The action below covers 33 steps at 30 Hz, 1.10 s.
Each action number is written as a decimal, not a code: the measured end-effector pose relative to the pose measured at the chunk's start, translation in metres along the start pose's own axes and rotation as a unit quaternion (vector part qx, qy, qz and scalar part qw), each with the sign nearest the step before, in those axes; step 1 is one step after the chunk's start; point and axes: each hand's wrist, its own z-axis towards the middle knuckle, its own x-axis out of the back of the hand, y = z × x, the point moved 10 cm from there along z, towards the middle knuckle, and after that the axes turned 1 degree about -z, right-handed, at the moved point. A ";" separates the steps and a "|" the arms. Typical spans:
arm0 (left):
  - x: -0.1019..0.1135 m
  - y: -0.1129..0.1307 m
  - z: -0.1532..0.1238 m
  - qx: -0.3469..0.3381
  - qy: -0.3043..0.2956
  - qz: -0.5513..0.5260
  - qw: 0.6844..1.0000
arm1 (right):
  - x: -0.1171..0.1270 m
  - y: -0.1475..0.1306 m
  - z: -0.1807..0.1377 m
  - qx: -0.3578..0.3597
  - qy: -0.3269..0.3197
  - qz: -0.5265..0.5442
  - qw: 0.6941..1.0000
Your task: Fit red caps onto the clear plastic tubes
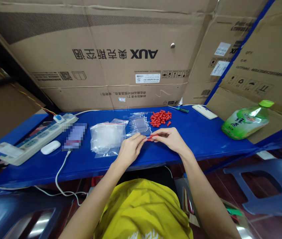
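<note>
My left hand is closed in a pinch close to the table's front half, its fingertips meeting a small red rubber bulb. What lies inside that pinch is mostly hidden. From the other side, my right hand pinches the red bulb between thumb and fingers. Just beyond my hands lies a pile of thin clear tubes, roughly side by side. A heap of similar red bulbs sits to its right, with one loose bulb near the heap.
Clear plastic bags lie left of the tubes on the blue table. A power strip, white case and phone are farther left. Toward the right are a screwdriver, white slab and green bottle. Cardboard stands behind.
</note>
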 end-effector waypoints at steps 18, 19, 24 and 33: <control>0.003 0.002 -0.002 -0.021 0.019 -0.025 0.999 | -0.011 0.001 0.001 0.004 0.006 0.037 0.999; 0.004 0.002 -0.002 -0.021 0.022 -0.025 0.999 | -0.014 0.002 0.001 0.002 0.001 0.046 0.999; 0.009 0.006 -0.002 -0.029 0.039 -0.028 0.998 | -0.016 -0.001 0.000 0.003 -0.008 0.045 0.999; 0.014 0.001 -0.002 0.013 0.058 -0.030 0.998 | 0.002 -0.016 -0.004 0.002 -0.004 0.026 1.000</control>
